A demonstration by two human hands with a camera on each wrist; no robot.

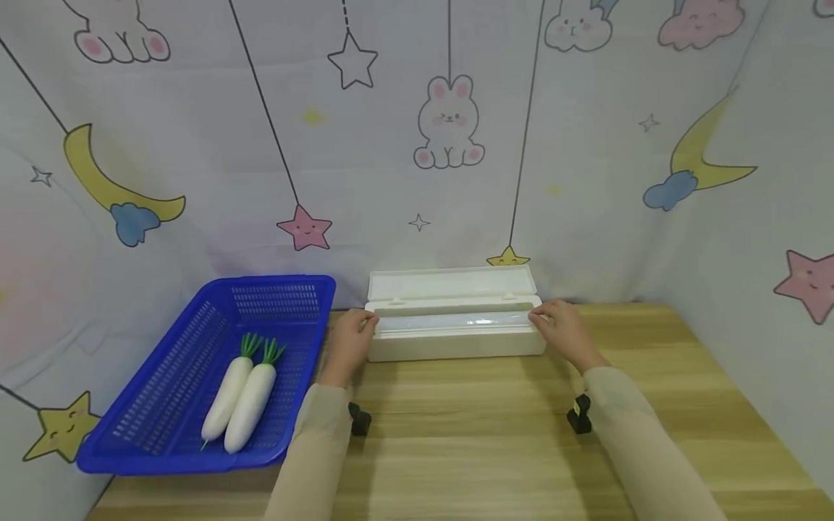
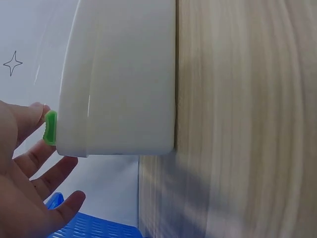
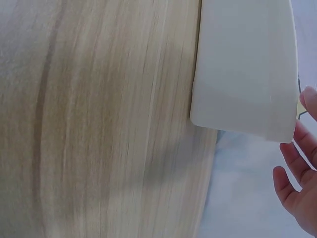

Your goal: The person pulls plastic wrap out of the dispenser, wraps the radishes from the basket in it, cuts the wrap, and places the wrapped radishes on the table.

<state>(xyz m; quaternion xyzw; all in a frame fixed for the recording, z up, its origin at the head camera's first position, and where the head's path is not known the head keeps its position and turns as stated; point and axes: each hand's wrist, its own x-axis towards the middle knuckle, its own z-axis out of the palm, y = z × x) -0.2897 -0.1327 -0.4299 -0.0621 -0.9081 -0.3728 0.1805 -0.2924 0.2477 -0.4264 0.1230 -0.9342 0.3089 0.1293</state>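
Two hands reach forward to a long white box [image 1: 456,347], which we find near the far edge of the bench [image 1: 469,434], its hinged lid [image 1: 452,284] tipped up at the back. Inside it we see a pale, shiny roll [image 1: 443,322] running lengthwise. At the left end, the left hand [image 1: 352,336] has its thumb and forefinger pinched about a small green tab [image 2: 50,127] by the box's upper edge, its other fingers spread apart. At the right end, the right hand [image 1: 567,329] brings its thumb and forefinger to the upper corner; we cannot tell whether they clamp anything, though its remaining fingers are bent loosely. Left of the box, we see a blue basket [image 1: 182,467] with two white radishes [image 1: 250,409] lying side by side in it, their green stems toward the back. Behind everything, we see a pale backdrop [image 1: 378,145] printed with rabbits, moons and stars.
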